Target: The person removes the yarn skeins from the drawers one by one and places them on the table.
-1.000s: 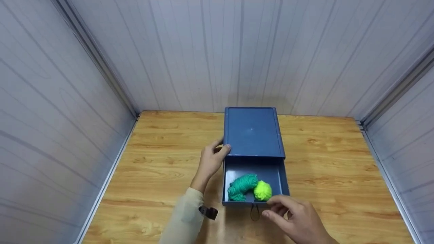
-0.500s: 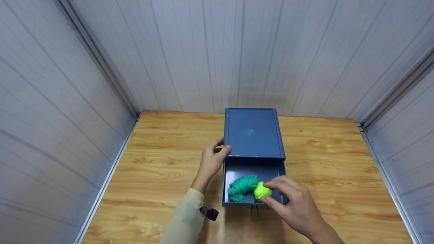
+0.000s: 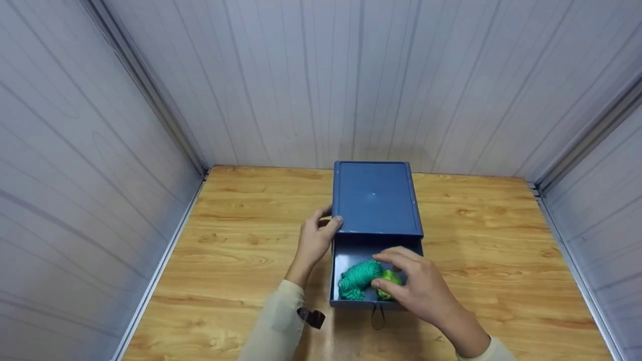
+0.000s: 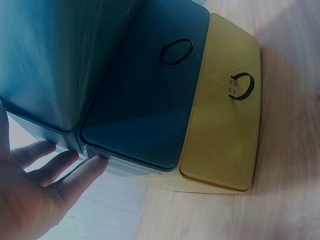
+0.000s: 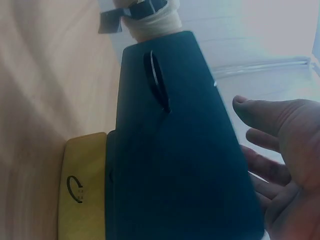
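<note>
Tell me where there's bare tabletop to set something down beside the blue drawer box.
Bare wooden table lies right of the blue drawer box up to the wall, and left of the left hand to the other wall. The open drawer is crowded: the dark green yarn, the lime yarn ball and the right hand fill it.

Two balls of yarn in the open blue drawer

You see the lime yarn ball (image 3: 387, 279) lying just beside the dark green yarn bundle (image 3: 357, 277) in the blue drawer (image 3: 346, 253), which is pulled out from the blue box (image 3: 373, 198).

yarn balls (image 3: 358, 278) in open drawer (image 3: 351, 301)
</note>
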Motion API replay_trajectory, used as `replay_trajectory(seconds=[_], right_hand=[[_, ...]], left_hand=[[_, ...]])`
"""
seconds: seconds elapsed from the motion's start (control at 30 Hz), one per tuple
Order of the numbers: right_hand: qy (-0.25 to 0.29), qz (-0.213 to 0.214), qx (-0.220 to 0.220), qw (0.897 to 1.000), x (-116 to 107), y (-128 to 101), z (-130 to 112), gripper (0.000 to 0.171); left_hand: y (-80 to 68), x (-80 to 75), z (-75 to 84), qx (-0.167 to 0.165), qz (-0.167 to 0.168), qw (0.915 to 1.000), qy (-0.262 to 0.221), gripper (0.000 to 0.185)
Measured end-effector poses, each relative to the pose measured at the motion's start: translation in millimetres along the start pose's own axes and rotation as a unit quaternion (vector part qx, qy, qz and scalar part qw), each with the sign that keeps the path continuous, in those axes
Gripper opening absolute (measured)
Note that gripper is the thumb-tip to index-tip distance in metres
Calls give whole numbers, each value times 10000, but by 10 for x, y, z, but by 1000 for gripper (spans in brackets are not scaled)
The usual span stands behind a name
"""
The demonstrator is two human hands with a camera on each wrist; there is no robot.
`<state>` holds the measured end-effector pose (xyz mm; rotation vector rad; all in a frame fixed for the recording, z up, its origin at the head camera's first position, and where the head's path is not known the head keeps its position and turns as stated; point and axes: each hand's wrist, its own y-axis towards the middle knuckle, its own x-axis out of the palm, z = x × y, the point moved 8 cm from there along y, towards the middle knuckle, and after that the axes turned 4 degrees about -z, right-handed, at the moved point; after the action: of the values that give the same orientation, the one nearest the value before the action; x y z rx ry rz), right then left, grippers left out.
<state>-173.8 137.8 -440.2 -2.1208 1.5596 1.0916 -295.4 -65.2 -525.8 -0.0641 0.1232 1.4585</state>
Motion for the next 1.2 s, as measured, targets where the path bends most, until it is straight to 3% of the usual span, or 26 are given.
replay_trajectory(seconds=[0.13, 0.47, 0.77, 0.9, 1.2], right_hand=[[-188, -170, -113, 9996, 80, 68, 41, 45], [-451, -870, 172, 9950, 227, 166, 149, 42], [-603, -1103, 100, 9920, 293, 227, 185, 34], [-625, -1070, 6, 9923, 301, 238, 184, 26], [-429, -566, -131, 9974, 233, 259, 177, 12]], left_hand=[[3, -6, 3, -23, 28, 10000, 91, 56], [8, -19, -3, 8, 34, 9999, 95, 56], [8, -13, 0, -49, 21, 10000, 79, 57], [7, -12, 5, -73, 33, 10000, 19, 56], [2, -11, 13, 5, 6, 10000, -46, 55]])
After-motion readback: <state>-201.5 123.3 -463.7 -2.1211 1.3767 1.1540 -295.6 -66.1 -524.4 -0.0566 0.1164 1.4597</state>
